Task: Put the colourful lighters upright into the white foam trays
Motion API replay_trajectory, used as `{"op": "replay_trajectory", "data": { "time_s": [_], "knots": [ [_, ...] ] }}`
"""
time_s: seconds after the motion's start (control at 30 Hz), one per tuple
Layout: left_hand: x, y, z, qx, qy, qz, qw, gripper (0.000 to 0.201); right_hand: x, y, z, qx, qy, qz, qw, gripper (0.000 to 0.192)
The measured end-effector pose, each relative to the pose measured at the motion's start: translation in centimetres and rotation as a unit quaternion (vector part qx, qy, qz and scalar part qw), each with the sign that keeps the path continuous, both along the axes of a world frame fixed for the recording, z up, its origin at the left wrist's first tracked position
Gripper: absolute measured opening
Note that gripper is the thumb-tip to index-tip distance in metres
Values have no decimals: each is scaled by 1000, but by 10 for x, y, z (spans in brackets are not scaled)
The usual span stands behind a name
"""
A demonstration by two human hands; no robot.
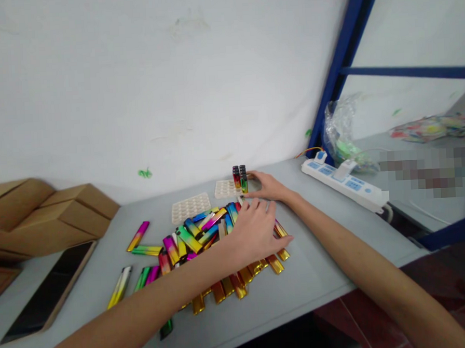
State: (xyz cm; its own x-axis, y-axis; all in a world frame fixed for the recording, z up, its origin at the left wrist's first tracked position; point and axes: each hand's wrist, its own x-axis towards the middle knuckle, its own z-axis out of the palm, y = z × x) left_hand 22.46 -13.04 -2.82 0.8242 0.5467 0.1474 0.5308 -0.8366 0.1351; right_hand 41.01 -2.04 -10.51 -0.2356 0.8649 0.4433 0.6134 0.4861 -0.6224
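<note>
left hand: splayed over glossy, metallic-sheen lighters | right hand: curved beside upright lighters, grip unclear

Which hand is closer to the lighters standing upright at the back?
Right. The right hand curls around their right side, touching or nearly so; the left hand is over the loose lighters, closer to the person than the upright lighters.

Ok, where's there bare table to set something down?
Bare table lies between the right forearm and power strip, and between that forearm and the lighter pile. It's crowded under the left hand and beside the right hand, at the standing lighters.
</note>
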Motion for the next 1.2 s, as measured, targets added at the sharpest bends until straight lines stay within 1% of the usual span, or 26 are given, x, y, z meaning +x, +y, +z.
{"op": "replay_trajectory", "data": {
  "time_s": [0.1,0.17,0.23,0.3,0.33,0.37,0.43,0.47,0.5,0.53,0.57,0.63,0.7,0.73,0.77,0.8,0.87,0.9,0.93,0.97,1.03,1.07,1.1,1.2],
  "knots": [
    [7,5,-6,-31,30,4,999,66,-1,-1,1,4,-6,7,1000,79],
    [10,10,-8,-54,18,10,998,62,0,0,0,4,-7,5,1000,81],
    [8,14,-8,-89,-36,16,995,63,1,2,-2,1,-6,-1,1000,81],
    [2,17,-5,-152,-122,3,981,61,3,6,-4,-3,-9,0,1000,78],
    [-3,18,-3,-200,-172,-8,965,60,4,7,-5,-1,-10,4,1000,75],
    [-9,18,0,-257,-220,-15,941,57,5,8,-6,2,-11,8,1000,72],
    [-21,17,6,-376,-303,-7,876,55,5,9,-7,10,-12,17,1000,70],
    [-27,15,9,-421,-335,6,843,56,5,8,-6,14,-11,19,1000,70],
    [-33,13,12,-454,-360,19,815,58,4,8,-6,16,-9,21,1000,71],
    [-39,12,14,-475,-379,28,793,58,4,7,-6,17,-6,23,1000,72],
    [-44,10,16,-489,-394,35,778,55,3,6,-6,19,-4,24,1000,73],
    [-53,9,17,-499,-415,47,760,43,2,4,-5,22,1,21,1000,75],
    [-60,9,14,-494,-431,54,753,34,1,2,-5,23,2,17,1000,78],
    [-64,10,12,-492,-438,54,751,34,1,2,-5,22,2,15,1000,79],
    [-67,11,10,-491,-446,52,746,38,1,1,-4,21,2,14,1000,79],
    [-71,12,8,-492,-457,50,739,49,0,0,-4,19,2,14,1000,79],
    [-78,14,5,-496,-478,57,722,78,0,-1,-2,15,1,16,1000,78],
    [-82,15,5,-499,-481,67,718,86,0,-2,-1,13,0,15,1000,78],
    [-85,15,5,-504,-475,80,717,83,0,-3,0,11,-1,13,1000,77],
    [-88,16,5,-510,-461,90,721,71,0,-4,0,8,-3,11,1000,77],
    [-93,15,6,-519,-425,94,736,39,1,-6,1,3,-7,6,1000,76],
    [-95,14,7,-521,-413,86,742,30,1,-6,2,1,-11,3,1000,75],
    [-96,13,7,-523,-408,74,745,28,1,-7,1,0,-14,1,1000,75],
    [-99,9,8,-532,-407,42,741,35,3,-7,1,-2,-25,-8,1000,76]
  ]
}}
